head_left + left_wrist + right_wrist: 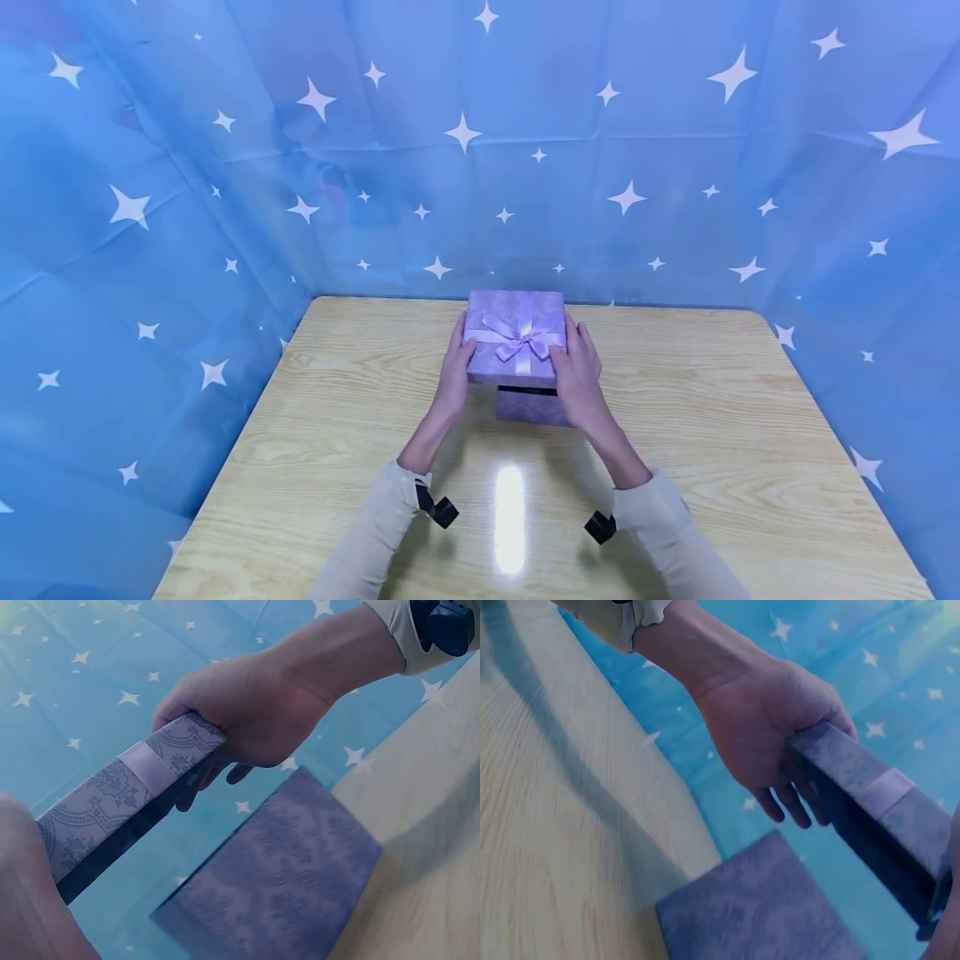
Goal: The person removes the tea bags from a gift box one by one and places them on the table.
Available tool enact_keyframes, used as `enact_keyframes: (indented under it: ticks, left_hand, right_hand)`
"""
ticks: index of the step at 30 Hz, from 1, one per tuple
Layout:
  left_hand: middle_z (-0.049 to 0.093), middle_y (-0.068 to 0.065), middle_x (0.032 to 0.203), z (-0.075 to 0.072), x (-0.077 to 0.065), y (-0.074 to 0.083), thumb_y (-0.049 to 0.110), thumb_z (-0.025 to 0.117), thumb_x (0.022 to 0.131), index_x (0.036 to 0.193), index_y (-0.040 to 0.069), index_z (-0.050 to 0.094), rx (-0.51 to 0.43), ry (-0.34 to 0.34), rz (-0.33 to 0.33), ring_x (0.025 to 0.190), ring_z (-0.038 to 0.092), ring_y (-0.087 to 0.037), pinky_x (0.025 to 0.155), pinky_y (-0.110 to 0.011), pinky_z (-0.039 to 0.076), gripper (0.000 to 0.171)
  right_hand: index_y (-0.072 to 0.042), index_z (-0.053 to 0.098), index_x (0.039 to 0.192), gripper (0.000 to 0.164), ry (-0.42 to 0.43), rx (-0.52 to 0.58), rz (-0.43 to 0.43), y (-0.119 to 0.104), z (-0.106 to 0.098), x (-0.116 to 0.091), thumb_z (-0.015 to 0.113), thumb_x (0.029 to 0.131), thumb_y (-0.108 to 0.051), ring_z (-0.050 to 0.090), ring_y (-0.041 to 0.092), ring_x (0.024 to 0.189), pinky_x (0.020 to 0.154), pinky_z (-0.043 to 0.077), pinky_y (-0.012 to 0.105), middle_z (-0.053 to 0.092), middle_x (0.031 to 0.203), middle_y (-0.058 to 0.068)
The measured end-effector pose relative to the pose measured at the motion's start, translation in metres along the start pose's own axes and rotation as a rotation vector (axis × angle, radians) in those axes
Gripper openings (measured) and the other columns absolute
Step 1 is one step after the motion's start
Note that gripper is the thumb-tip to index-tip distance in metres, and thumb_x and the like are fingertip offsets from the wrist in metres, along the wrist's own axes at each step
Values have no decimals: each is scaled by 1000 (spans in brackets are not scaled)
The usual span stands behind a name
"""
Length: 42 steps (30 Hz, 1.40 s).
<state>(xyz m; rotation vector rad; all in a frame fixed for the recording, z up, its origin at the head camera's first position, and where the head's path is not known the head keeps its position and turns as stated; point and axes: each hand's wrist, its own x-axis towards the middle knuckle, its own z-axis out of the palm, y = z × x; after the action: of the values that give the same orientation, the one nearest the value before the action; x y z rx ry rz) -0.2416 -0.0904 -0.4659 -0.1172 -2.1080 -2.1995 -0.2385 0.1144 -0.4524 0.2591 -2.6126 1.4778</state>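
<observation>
A purple patterned gift box lid (495,363) with a lilac ribbon bow (522,342) is held up by both hands. My left hand (453,371) grips its left side, thumb on top. The right hand (579,375) grips the opposite side in the same way. Below stands the purple box base (529,407), its dark upper edge showing beneath the lid. In the left wrist view a gap separates the lid (101,796) from the base (274,874). The lid's underside is dark in the right wrist view. What the base contains is hidden.
A light wood-grain table (315,467) lies under everything, with a bright light reflection near the front. Blue curtains (375,167) with white stars hang behind and at both sides. Black wrist cameras sit on both cuffs.
</observation>
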Motion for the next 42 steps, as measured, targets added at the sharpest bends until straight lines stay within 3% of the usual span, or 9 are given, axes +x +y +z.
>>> enact_keyframes:
  ticks: [4, 8, 12, 20, 25, 31, 36, 39, 42]
  left_hand:
    - [15, -4, 175, -20, -1, 6, 32, 34, 110, 169, 16, 16, 36, 14, 4, 161, 8, -24, 128, -46, 6, 64]
    - [16, -2, 175, -43, -4, 10, 33, 33, 110, 169, 21, 17, 44, 40, -11, 161, 8, -24, 128, -48, 5, 63]
    - [17, -1, 175, -67, -8, 13, 31, 32, 110, 169, 21, 19, 55, 59, -9, 161, 9, -23, 128, -47, 6, 61]
    - [20, -4, 174, -108, -14, 10, 26, 31, 110, 169, 15, 20, 101, 95, 19, 160, 11, -21, 128, -45, 8, 61]
    - [25, -3, 173, -127, -16, 2, 26, 33, 110, 168, 19, 25, 133, 143, 0, 160, 14, -21, 128, -44, 10, 59]
    - [33, -7, 169, -145, -16, -20, 24, 36, 109, 165, 15, 33, 161, 196, -9, 158, 22, -24, 128, -41, 15, 57]
    - [33, -11, 169, -156, -16, -44, 24, 36, 110, 165, 13, 33, 192, 174, -39, 158, 23, -28, 128, -42, 16, 56]
    - [33, -9, 169, -159, -16, -56, 27, 37, 111, 165, 16, 34, 205, 175, -75, 158, 22, -27, 128, -43, 14, 56]
    - [33, -7, 169, -162, -17, -67, 29, 39, 111, 165, 16, 34, 224, 179, -84, 158, 23, -27, 128, -43, 14, 55]
  right_hand:
    - [1, 17, 166, 66, -11, 67, -136, -12, 11, 3, 36, 111, -31, 11, 45, 157, 121, 7, 69, 21, 169, 27]
    - [-2, 16, 166, 72, -70, 155, -236, -23, 28, 8, 47, 110, -33, 20, 39, 155, 122, 17, 64, 27, 167, 20]
    - [-10, 1, 169, 92, -176, 196, -205, -31, 45, 7, 59, 104, -42, 7, 32, 159, 123, 13, 64, 8, 174, 15]
    - [-21, 6, 168, 121, -263, 421, -205, -47, 86, 10, 91, 81, -18, 49, 28, 140, 119, 33, 52, 38, 159, 11]
    - [-20, 8, 167, 130, -245, 418, -198, -49, 109, 10, 97, 72, -12, 45, 22, 141, 120, 32, 47, 38, 157, 7]
    - [-21, 0, 168, 132, -252, 390, -167, -39, 136, 4, 95, 76, -21, 35, 20, 149, 123, 26, 44, 29, 162, 3]
    - [-18, 0, 168, 131, -245, 368, -163, -23, 153, -1, 94, 77, -26, 31, 23, 152, 124, 24, 47, 29, 164, 6]
    - [-16, 2, 168, 130, -233, 316, -160, -14, 161, -2, 94, 77, -31, 34, 25, 151, 123, 26, 48, 33, 162, 7]
    - [-13, 0, 169, 132, -225, 195, -132, -5, 167, -3, 92, 78, -43, 31, 29, 152, 123, 24, 52, 30, 166, 11]
